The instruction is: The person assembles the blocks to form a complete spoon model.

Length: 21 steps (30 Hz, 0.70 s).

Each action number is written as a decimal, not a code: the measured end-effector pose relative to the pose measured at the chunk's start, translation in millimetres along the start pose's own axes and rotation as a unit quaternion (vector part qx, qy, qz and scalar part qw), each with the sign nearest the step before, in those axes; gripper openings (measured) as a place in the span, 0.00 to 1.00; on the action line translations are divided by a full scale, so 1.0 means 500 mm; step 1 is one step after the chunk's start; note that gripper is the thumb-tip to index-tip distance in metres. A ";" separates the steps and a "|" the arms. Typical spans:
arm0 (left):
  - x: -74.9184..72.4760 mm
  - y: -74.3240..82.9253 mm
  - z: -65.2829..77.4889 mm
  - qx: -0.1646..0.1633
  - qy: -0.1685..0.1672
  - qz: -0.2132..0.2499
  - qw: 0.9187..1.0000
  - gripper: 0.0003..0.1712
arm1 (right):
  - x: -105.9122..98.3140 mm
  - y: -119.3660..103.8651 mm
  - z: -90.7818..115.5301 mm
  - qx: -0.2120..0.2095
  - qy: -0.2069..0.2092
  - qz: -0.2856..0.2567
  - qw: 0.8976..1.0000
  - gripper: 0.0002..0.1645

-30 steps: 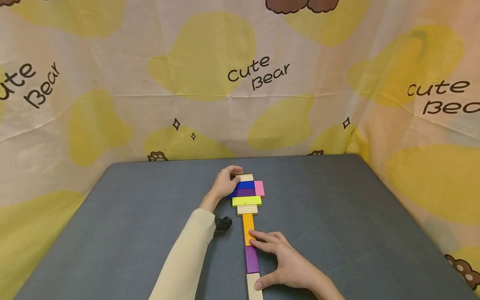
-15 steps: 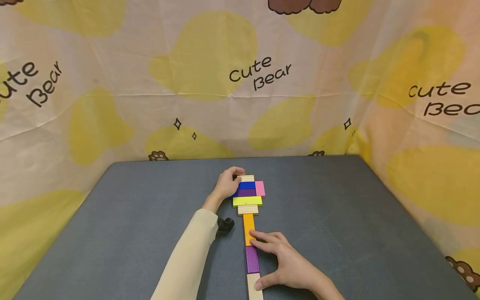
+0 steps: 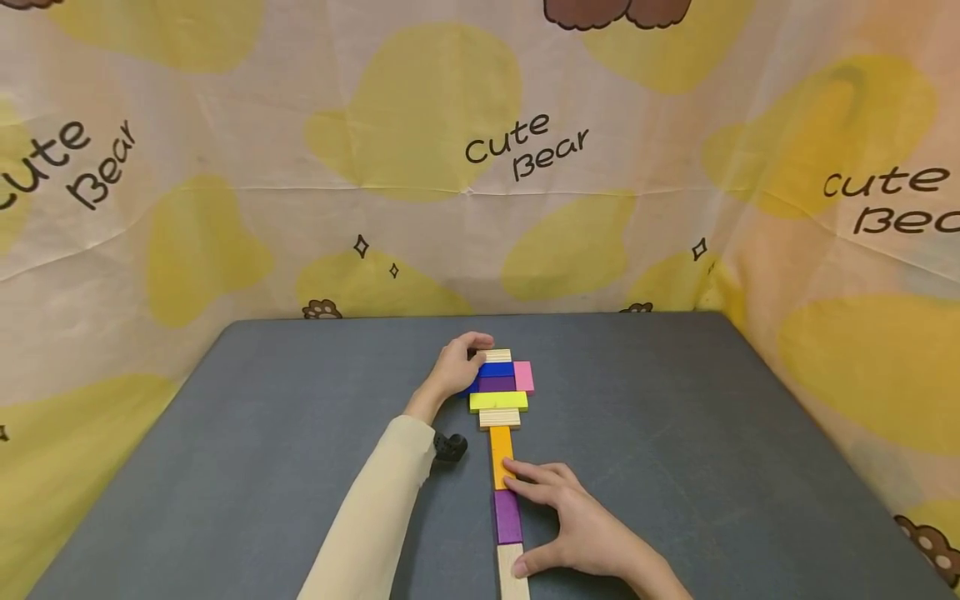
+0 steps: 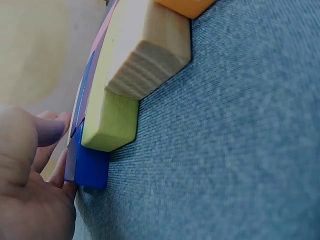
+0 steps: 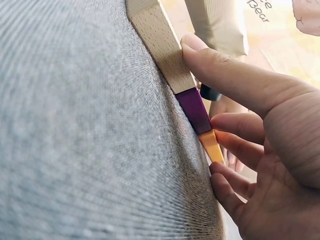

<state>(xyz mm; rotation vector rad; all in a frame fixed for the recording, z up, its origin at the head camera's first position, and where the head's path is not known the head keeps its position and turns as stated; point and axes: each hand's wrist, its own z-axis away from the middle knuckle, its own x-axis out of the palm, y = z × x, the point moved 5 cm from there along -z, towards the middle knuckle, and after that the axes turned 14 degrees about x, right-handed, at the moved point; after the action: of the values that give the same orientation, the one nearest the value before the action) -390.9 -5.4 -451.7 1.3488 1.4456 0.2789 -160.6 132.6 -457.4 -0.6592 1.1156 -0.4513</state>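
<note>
Coloured wooden blocks lie in a long line on the table in the head view. My left hand (image 3: 452,367) is at the far end, its fingers along the left side of an outer blue block (image 4: 93,166) and its thumb near the top. Beside it lie a plain wood block (image 3: 498,356), a blue block (image 3: 499,369), a purple block (image 3: 497,384) and a pink block (image 3: 524,377). A yellow-green block (image 3: 498,402) and another plain block (image 3: 500,420) come nearer. My right hand (image 3: 588,529) spreads along the row, fingertips on an orange block (image 3: 500,446), thumb on the nearest plain block (image 3: 511,575); a purple block (image 3: 507,518) lies between.
The dark grey table (image 3: 300,467) stretches out on both sides of the row. Behind it hangs a printed cloth (image 3: 420,125) with yellow patches and lettering, which also covers the sides. A black wrist camera (image 3: 451,447) sits at the left sleeve (image 3: 367,517).
Everything has shifted slightly to the right in the head view, the backdrop included. Both hands keep their places at the blocks, and the row looks the same.
</note>
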 end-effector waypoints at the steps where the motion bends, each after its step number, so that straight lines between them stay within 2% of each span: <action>1: -0.001 0.000 0.000 0.000 0.001 0.002 1.000 0.16 | -0.001 0.000 0.000 0.000 0.000 0.001 1.000 0.55; 6: -0.010 -0.001 0.007 -0.004 0.012 0.007 1.000 0.16 | -0.001 0.001 0.000 0.001 -0.002 0.007 1.000 0.55; 13: -0.041 0.008 0.022 0.000 0.031 -0.001 1.000 0.16 | 0.001 -0.004 -0.005 0.027 -0.015 0.014 0.999 0.54; 21: -0.074 0.020 0.050 -0.017 0.041 -0.017 0.999 0.16 | -0.001 -0.009 -0.004 0.014 -0.011 0.015 1.000 0.53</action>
<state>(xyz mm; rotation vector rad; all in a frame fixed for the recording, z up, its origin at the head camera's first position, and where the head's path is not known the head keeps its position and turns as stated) -374.0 -44.5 -434.5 1.2965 1.5252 0.3385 -162.7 129.2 -454.6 -0.6218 1.0943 -0.4324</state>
